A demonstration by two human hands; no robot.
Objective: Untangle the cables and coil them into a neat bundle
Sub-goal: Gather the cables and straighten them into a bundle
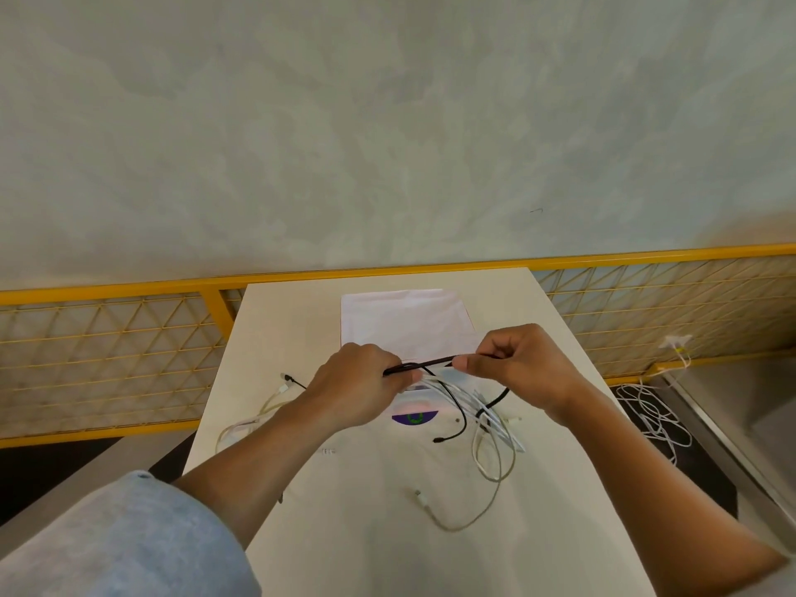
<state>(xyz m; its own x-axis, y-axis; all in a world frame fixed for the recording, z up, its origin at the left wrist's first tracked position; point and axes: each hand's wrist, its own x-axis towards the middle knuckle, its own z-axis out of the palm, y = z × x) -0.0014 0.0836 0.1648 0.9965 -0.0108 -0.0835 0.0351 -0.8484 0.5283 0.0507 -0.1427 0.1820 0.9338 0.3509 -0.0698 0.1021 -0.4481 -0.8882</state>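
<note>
Half the purple-marked card (pixel 413 419) under the left hand (pixel 357 381), black cable (pixel 430 363) partly inside its grip, white plug (pixel 418 494) type indistinct.

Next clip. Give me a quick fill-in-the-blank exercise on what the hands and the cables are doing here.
1. The left hand and the right hand both pinch a stretched cable whose colour is ____.
2. The tangle lying on the table beneath the right hand is made mostly of ____ cables.
3. The railing behind the table is painted ____.

Missing words: black; white; yellow.
</note>
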